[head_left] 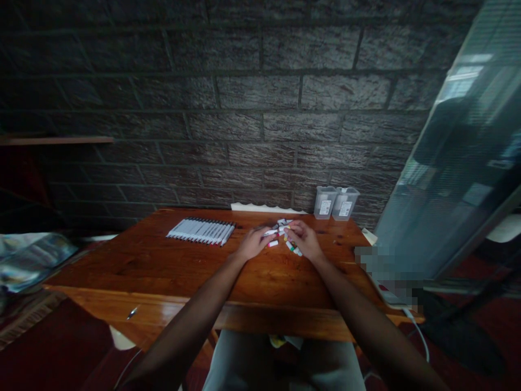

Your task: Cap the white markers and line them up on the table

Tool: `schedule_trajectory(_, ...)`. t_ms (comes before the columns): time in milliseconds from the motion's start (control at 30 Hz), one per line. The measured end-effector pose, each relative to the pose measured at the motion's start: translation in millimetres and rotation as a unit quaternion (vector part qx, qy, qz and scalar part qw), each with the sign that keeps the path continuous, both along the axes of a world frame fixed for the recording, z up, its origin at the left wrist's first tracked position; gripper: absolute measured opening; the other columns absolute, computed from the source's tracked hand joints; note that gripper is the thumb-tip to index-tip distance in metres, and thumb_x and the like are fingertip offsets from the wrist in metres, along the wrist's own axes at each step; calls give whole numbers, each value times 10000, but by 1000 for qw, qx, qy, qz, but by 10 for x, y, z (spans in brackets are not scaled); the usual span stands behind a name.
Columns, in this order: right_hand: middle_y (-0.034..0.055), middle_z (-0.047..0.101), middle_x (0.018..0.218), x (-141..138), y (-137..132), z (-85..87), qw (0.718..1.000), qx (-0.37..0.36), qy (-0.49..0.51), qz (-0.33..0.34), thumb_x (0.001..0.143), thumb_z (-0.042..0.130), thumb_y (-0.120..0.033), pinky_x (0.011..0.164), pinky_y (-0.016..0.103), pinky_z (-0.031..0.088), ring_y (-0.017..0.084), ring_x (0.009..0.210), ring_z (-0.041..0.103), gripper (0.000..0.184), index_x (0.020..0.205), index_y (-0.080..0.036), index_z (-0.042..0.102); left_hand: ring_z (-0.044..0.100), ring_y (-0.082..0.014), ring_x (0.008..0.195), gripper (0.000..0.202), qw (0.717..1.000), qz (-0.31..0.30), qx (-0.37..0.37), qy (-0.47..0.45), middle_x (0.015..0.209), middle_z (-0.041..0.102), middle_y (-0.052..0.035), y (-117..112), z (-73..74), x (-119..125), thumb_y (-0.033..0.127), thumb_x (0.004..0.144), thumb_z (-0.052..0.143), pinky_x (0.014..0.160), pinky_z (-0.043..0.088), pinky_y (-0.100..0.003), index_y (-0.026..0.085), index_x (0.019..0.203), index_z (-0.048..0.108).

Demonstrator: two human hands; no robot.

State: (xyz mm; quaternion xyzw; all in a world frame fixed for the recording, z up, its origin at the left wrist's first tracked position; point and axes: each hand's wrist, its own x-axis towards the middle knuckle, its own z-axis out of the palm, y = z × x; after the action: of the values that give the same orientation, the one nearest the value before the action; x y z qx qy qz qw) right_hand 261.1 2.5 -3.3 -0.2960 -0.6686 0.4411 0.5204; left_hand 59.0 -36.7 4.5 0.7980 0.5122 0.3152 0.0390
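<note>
My left hand is closed around one end of a white marker, which points to the right over the table. My right hand pinches a small white piece, seemingly a marker cap, against the marker's other end; fingers partly hide where they meet. Loose caps, short and white with coloured ends, lie around and under the hands. A pink-ended cap rests below the marker, and a green-ended cap lies beside my right fingers. To the left, several white markers lie side by side in a neat row.
Two clear plastic containers with labels stand at the back right of the wooden table. A white wavy-edged strip runs along the brick wall. A blurred-out object with a white cable occupies the right edge.
</note>
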Motion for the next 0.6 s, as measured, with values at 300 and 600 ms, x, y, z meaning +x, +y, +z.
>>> schedule_trajectory(300, 53, 704, 962, -18, -6, -49, 998, 16, -37, 41, 778, 626, -469, 520, 243, 520, 126, 606, 630, 352, 1002, -197, 626, 628, -190, 1004, 348, 999, -27, 29, 15, 1049, 693, -56, 4, -5, -1, 450, 946, 428, 900, 455, -273, 211, 1065, 651)
schedule_trajectory(600, 32, 736, 817, 43, -32, 19, 984, 127, -117, -35, 821, 600, -483, 664, 276, 504, 168, 692, 637, 332, 901, -202, 758, 557, -216, 1186, 440, 998, -6, 24, 60, 1299, 602, -56, -39, 16, 76, 448, 955, 407, 1036, 401, -349, 252, 1337, 502)
